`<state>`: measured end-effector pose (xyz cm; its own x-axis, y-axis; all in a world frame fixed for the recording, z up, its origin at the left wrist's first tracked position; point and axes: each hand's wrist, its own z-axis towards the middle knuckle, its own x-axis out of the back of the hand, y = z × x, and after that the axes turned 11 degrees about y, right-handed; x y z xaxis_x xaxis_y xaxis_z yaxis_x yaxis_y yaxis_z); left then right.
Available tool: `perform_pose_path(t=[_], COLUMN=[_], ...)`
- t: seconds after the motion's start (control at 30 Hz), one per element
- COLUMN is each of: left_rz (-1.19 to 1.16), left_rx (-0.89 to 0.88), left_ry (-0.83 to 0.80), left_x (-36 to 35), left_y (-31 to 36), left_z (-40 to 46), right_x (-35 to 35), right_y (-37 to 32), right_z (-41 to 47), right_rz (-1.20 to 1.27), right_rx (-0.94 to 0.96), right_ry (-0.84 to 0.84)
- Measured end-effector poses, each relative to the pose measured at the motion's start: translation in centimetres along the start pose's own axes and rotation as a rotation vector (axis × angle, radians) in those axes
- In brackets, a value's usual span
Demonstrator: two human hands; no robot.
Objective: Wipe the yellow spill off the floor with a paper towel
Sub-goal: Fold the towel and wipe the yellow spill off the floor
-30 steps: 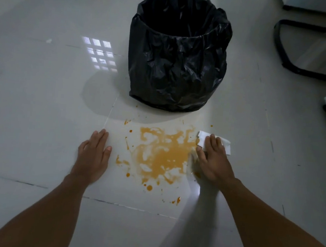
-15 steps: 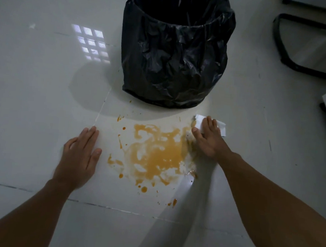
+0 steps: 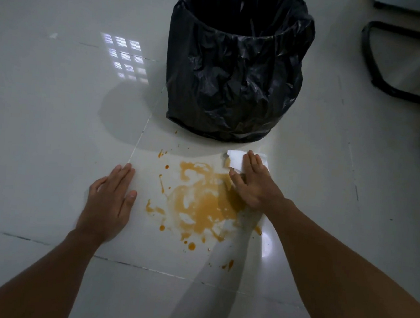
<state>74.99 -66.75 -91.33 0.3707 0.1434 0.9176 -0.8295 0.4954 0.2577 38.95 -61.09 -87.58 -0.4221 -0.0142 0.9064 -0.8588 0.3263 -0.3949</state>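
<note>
1. A bin (image 3: 237, 69) lined with a black plastic bag stands upright on the pale tiled floor (image 3: 57, 123), just beyond the mess; its inside is too dark to tell what it holds.
2. The yellow spill (image 3: 201, 203) lies on the floor in front of the bin, a broad smeared patch with loose drops and streaks scattered to its left and near side (one small splash sits close to the bin's base).
3. The paper towel (image 3: 237, 160), white and folded, lies flat on the floor at the far right edge of the spill, its left corner stained yellow.
4. The right hand (image 3: 254, 184) presses down on the paper towel with fingers stretched forward over it and the thumb spread to the left; the palm covers the right margin of the spill, so it pins the towel rather than gripping it.
5. The left hand (image 3: 109, 204) rests flat and released on the floor, left of the spill and apart from it, fingers together and pointing away from the person.
6. Both forearms reach in bare from the lower corners.
7. A dark curved frame (image 3: 383, 79) sits on the floor at the far right.
</note>
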Motion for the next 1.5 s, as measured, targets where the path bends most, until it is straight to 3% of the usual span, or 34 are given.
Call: perform_pose_path(t=[0.57, 0.77, 0.9, 1.5], left_rz=[0.076, 0.052, 0.046, 0.076], left_rx=[0.023, 0.031, 0.040, 0.054], left_ry=[-0.054, -0.036, -0.046, -0.090], left_x=[-0.2, -0.1, 0.0, 0.2], left_y=[-0.2, -0.2, -0.2, 0.0], left_z=[-0.1, -0.2, -0.1, -0.1], right_x=[-1.0, -0.7, -0.9, -2.0], right_y=[-2.1, -2.0, -2.7, -5.2], right_z=[0.7, -0.7, -0.4, 1.1], right_rz=[-0.081, 0.015, -0.003, -0.039], right_rx=[0.065, -0.091, -0.103, 0.236], right_ry=[-0.030, 0.148, 0.062, -0.084])
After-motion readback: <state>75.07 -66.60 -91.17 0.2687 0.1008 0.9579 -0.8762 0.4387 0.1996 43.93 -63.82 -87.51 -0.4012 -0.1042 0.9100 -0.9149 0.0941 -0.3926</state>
